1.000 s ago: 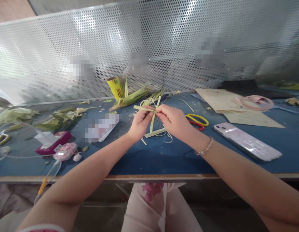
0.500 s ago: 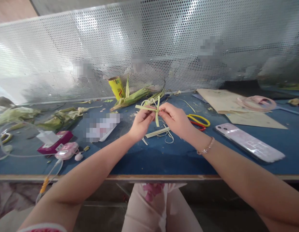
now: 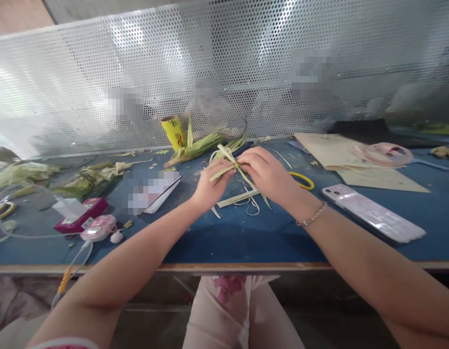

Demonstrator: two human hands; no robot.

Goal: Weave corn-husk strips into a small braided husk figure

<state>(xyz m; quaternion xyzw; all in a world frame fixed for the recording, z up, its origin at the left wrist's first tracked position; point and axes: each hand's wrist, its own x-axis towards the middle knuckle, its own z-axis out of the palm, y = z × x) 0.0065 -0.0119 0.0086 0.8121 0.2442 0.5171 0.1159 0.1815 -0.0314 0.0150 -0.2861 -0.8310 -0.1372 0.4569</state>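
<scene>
While left hand (image 3: pixel 209 188) and right hand (image 3: pixel 268 175) pinch crossed pale-green leaf strips (image 3: pixel 220 173) above blue surface (image 3: pixel 246 235), firm grip at crossing probably holds folds tight.

Shows a pink phone (image 3: pixel 373 213) on the blue tabletop (image 3: pixel 246 237), a yellow roll (image 3: pixel 174 132) by the perforated screen (image 3: pixel 137 72), perhaps scissors (image 3: pixel 304 181).

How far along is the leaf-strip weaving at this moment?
Done: a few pale green leaf strips are already crossed into a small knot. In hand: left hand and right hand both pinch that knot. Remaining: loose strip ends stick out, and a spare strip lies unused on the blue table.
</scene>
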